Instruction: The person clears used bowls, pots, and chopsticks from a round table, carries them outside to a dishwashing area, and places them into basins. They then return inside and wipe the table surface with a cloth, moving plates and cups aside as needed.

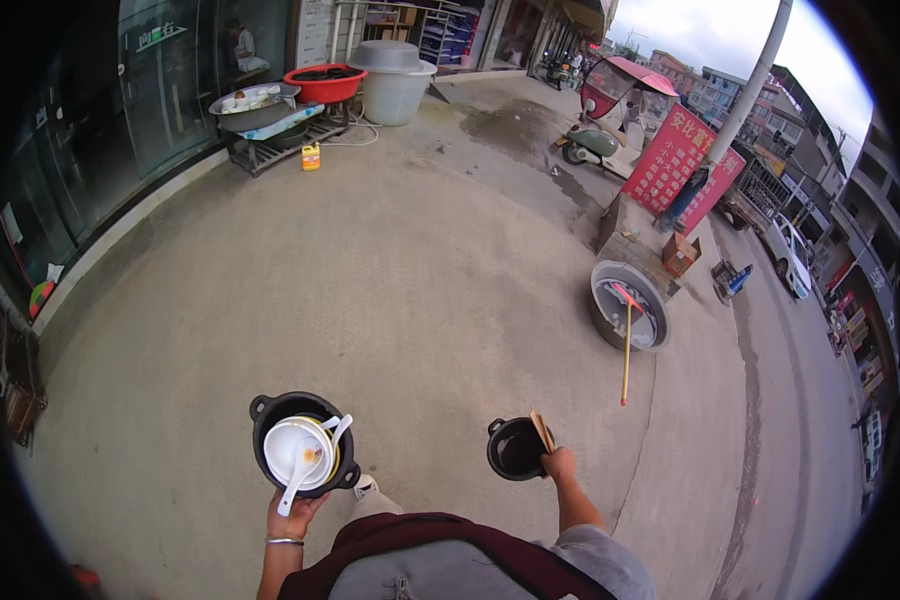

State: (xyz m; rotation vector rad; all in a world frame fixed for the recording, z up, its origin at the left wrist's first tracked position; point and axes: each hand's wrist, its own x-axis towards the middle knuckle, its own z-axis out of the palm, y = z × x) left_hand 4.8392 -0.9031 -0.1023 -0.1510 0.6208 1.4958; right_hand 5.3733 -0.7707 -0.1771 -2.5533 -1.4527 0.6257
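Note:
My left hand (297,513) carries a black two-handled pot (264,417) from below and at its near side. Stacked inside the pot are white bowls (279,444) with a yellow rim showing beneath, and several white soup spoons (297,474); the front spoon has a brownish residue in it. At the right, my right hand (560,463) grips a smaller black pot (517,450) by its side, together with a bunch of wooden chopsticks (541,430). That second pot holds no dishes that I can see; its inside is dark.
Ahead right, a large grey metal basin (601,324) holds water and a squeegee with a yellow handle (628,352). At the back left, a dish-filled metal basin (249,117) and a red basin (331,90) rest on a rack, beside a yellow jug (310,157) and a white tub (394,96). A scooter (596,146) stands beyond.

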